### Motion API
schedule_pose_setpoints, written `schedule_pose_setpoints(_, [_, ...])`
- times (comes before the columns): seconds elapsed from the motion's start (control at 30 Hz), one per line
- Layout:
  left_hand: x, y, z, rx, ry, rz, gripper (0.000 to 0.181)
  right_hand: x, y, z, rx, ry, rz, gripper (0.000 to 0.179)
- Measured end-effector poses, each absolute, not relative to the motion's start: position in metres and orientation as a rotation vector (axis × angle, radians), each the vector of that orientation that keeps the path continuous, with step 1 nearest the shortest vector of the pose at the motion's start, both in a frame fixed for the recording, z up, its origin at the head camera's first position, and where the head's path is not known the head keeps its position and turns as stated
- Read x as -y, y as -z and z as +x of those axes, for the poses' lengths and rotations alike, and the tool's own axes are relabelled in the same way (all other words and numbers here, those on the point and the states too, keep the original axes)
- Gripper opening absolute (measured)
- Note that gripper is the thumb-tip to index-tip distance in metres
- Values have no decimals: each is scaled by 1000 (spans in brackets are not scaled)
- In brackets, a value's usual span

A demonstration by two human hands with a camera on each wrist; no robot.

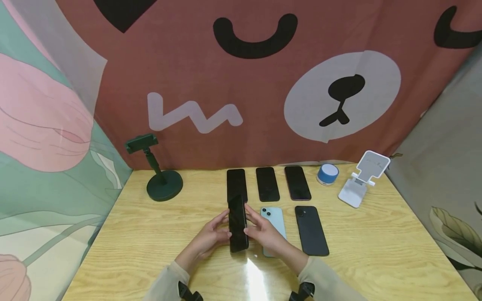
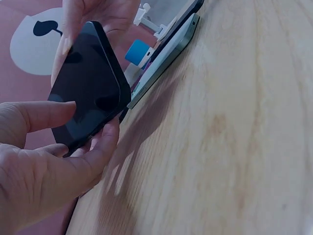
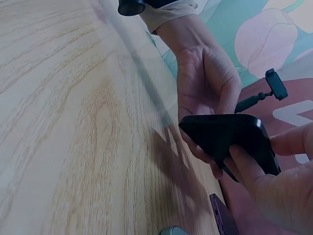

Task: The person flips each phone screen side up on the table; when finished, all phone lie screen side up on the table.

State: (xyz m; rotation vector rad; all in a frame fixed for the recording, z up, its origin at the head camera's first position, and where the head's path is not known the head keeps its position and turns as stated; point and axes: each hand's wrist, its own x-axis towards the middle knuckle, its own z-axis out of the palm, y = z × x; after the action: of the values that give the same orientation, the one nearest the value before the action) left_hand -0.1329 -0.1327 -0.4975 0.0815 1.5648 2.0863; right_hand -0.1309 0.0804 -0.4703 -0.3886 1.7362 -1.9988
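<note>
A black smartphone (image 1: 237, 223) is held tilted above the wooden table, its dark screen toward me. My left hand (image 1: 211, 239) grips its left edge, the thumb lying over the screen side in the left wrist view and the fingers beneath. From the other side my right hand (image 1: 266, 234) holds the right edge between thumb and fingers. A light blue phone (image 1: 276, 220) lies back up under my right hand, which partly covers it. To its right is a dark phone (image 1: 312, 230), also back up. The held phone's top overlaps a black phone (image 1: 236, 182) behind it.
Two more black phones, a middle one (image 1: 267, 184) and a right one (image 1: 298, 183), complete the back row. A dark green phone stand (image 1: 164, 184) is at the left. At the back right are a blue-and-white cylinder (image 1: 327, 174) and a white folding stand (image 1: 354, 192).
</note>
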Motion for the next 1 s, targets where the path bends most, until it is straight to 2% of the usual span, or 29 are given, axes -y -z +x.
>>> schedule_pose_setpoints(0.73, [133,496,-136,-1623,-2105,22,76,-89,474,-134,-1714,2034,-241,72])
schedule_pose_setpoints(1.0, [137,494,-134,-1580,-2121,83,80,-86,479,-134,-1698,2056,-239,73])
